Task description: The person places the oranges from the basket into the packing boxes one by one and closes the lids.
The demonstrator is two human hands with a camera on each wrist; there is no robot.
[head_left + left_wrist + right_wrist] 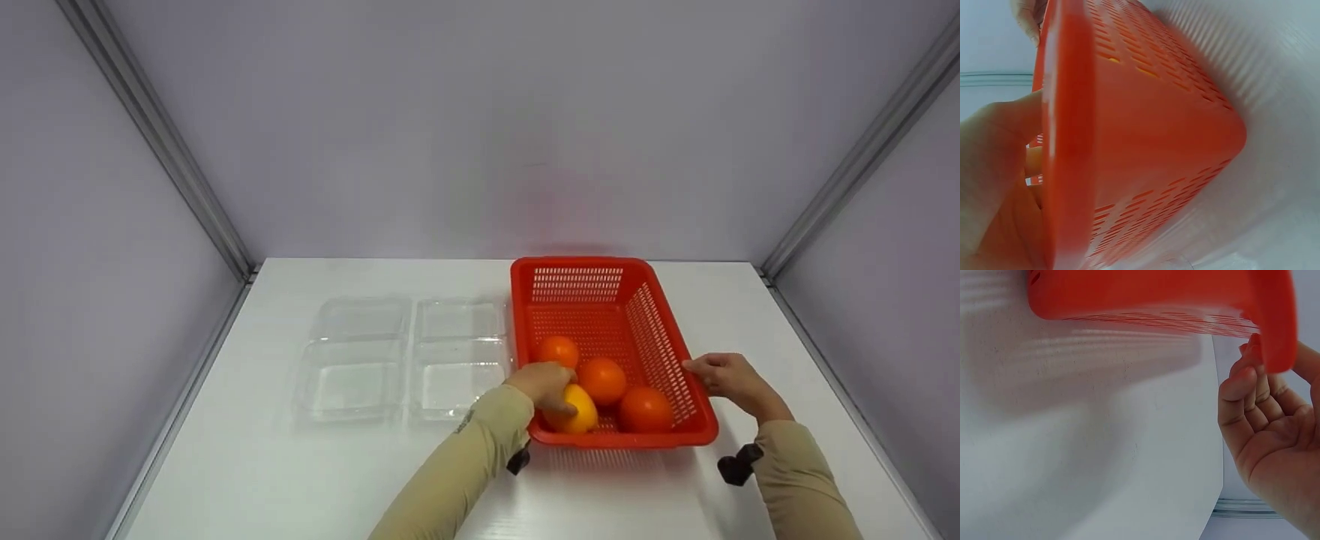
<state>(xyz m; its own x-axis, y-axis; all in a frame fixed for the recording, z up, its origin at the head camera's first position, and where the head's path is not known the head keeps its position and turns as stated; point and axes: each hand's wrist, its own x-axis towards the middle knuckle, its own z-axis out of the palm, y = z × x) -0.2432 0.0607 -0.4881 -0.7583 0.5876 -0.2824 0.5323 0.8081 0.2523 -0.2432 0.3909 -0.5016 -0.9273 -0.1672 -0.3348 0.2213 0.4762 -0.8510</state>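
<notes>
In the head view, my left hand (544, 384) reaches over the left rim of a red plastic basket (581, 324) and grips a yellow fruit (582, 417) near its front left corner. Two oranges, one farther back (559, 350) and one beside the fruit (603, 382), and a redder round fruit (647, 410) lie around it. On the basket's right rim, my right hand (739, 384) pinches the edge between thumb and fingers. The right wrist view shows those curled fingers (1239, 385) under the rim. From the left wrist, the basket wall (1151, 118) hides the held fruit.
Left of the basket, clear plastic trays with compartments stand side by side, one farther left (356, 375) and one close to the basket (460, 382). They rest on a white table (247, 480) with pale panels behind and at both sides.
</notes>
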